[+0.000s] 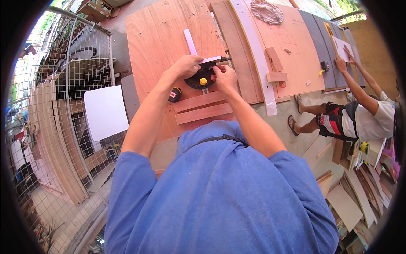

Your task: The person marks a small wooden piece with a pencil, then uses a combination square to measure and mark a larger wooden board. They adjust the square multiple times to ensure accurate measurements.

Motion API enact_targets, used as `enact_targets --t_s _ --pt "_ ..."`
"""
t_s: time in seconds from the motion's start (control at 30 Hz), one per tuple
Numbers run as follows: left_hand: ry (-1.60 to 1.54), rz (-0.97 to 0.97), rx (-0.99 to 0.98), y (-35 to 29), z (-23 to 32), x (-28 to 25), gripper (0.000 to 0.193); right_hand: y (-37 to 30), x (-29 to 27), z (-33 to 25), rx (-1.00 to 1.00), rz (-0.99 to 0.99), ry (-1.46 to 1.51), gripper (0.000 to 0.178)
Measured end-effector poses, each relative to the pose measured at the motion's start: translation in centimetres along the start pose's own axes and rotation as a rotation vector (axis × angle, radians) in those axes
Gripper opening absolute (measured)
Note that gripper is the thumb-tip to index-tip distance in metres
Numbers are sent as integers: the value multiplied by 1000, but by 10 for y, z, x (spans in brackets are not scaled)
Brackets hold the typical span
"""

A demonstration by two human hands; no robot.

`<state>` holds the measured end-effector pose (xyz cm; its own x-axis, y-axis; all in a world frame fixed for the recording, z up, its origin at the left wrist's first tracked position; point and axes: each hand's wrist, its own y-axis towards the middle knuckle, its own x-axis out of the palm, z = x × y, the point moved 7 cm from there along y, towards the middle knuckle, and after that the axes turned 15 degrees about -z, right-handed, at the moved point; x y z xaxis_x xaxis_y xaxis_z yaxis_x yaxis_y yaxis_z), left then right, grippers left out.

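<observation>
A miter gauge (195,84) with a black half-round body and a yellow knob (203,81) lies on the plywood tabletop (156,38) in front of me. My left hand (186,67) is closed around its left side, by the pale fence strip (213,59). At its right side, the fingers of my right hand (225,78) pinch a small part of the gauge that they largely cover. Beyond the gauge a narrow pale bar (190,41) points away from me. Close to my left forearm sits a black and yellow tape measure (174,94).
Two wooden strips (205,113) lie nearer me. To the right are a long pale board (256,55), wood blocks (277,77) and a crumpled cloth (266,11). A co-worker (363,110) handles a white panel (343,48) at far right. Wire mesh fencing (80,93) stands left.
</observation>
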<state>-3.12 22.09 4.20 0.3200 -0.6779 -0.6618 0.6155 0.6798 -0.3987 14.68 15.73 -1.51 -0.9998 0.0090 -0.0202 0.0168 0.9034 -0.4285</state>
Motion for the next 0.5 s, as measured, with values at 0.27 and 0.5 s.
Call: enact_targets --t_s 0.27,0.5 --pt "327 98 31 -1 17 17 37 15 -3 -8 81 -173 -162 23" --pt "277 128 55 -6 26 13 36 21 -5 -18 36 -183 -287 17"
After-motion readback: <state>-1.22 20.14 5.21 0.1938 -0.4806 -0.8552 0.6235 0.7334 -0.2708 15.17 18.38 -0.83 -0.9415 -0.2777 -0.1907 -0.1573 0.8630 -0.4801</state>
